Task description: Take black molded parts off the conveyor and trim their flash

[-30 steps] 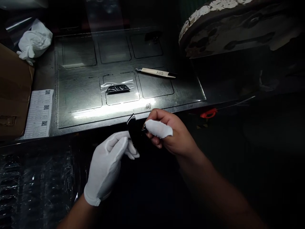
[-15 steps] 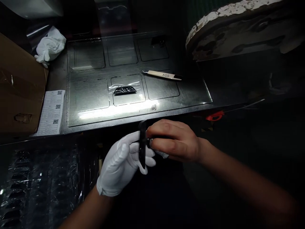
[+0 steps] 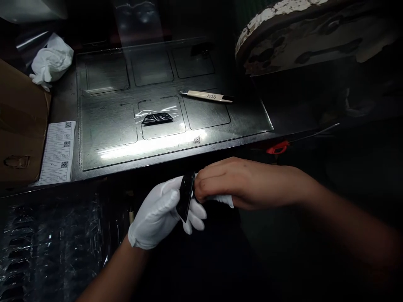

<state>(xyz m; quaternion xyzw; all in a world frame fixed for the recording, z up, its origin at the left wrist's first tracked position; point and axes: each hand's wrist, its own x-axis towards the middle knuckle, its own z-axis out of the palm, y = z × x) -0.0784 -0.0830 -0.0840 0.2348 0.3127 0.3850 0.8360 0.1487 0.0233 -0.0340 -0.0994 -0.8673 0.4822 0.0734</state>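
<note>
L hand in white cotton glove [image 3: 155, 214] pinches a glossy black plastic piece [image 3: 186, 196] btwn thumb & fingers: narrow grip, piece tilted, nearly upright, at the fingertips, well below the plate's front edge. Bare R hand [image 3: 248, 183] is closed too, fingers pressed on the piece's right side w/ a white cloth [image 3: 225, 201] bunched under them, cloth end showing right of the contact. Exact cloth-to-piece contact hidden.

Above, mid-frame, dark metal plate w/ outlined recesses [image 3: 107, 134]. On it: clear bag [image 3: 156, 117] w/ black part inside, and cream-handled pointed tool marked A05 [image 3: 206, 96], up-right of bag. Upper left: crumpled white wrap [image 3: 52, 58]. Left edge: cardboard box [image 3: 19, 126], QR label sheet [image 3: 56, 153] beside it. Lower left: bubble wrap [image 3: 47, 247]. Right of plate: red-orange clip [image 3: 278, 147]. Upper right: worn round casting w/ flaking white paint [image 3: 315, 33].
</note>
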